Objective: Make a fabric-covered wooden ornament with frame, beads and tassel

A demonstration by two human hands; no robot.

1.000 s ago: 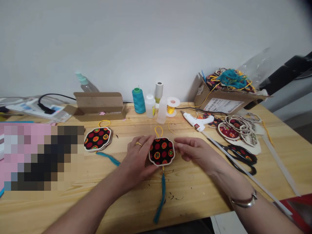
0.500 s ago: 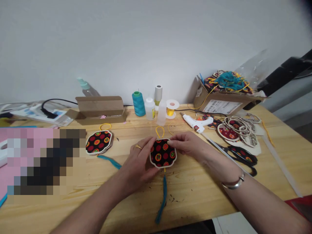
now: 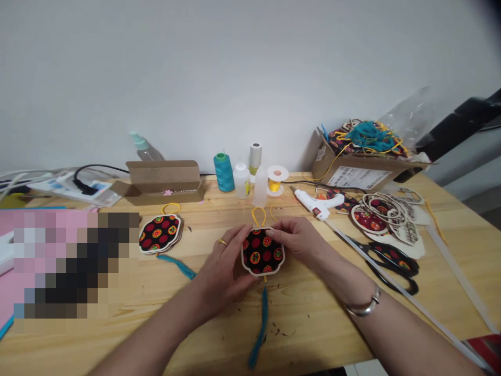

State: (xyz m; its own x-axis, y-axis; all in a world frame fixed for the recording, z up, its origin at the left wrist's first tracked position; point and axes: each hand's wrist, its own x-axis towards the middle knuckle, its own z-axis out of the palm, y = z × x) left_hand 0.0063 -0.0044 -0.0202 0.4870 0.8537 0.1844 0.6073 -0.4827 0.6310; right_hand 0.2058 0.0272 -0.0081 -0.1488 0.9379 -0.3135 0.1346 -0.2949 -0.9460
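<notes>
While the left hand [image 3: 223, 266] and the right hand [image 3: 297, 240] curl around a scalloped, fabric-faced ornament [image 3: 263, 256], their fingers pressing on its edges, the piece sits flat on the pine bench [image 3: 317, 329] near the middle of the view. Taking that ornament as the clock's centre and the white wall [image 3: 195, 78] as 12 o'clock, a yellow cord loop [image 3: 258, 215] rises at 12 and a teal tassel [image 3: 260, 334] runs to 6, towards the bench's near edge.

A stack of matching ornaments [image 3: 159, 234] lies at 9, well apart from the left hand, with a loose teal tassel [image 3: 176, 266] just beside that wrist. A blurred patch [image 3: 70, 266] covers the bench at 9, further out.

Along the wall at 12 stand a teal thread cone [image 3: 224, 172], a glue bottle [image 3: 241, 180], a squeeze bottle [image 3: 260, 188] and a gold wire spool [image 3: 274, 184]. A flattened carton [image 3: 164, 180] sits at 10.

At 2 are a hot glue gun [image 3: 315, 203] and a cardboard box [image 3: 360, 172] of scraps, its corner at the bench's back edge. Wooden rings [image 3: 385, 216] lie at 3, and scissors [image 3: 391, 266] lie near 4, beyond the right hand, beside a long pale strip [image 3: 403, 292] running towards the bench's right edge.
</notes>
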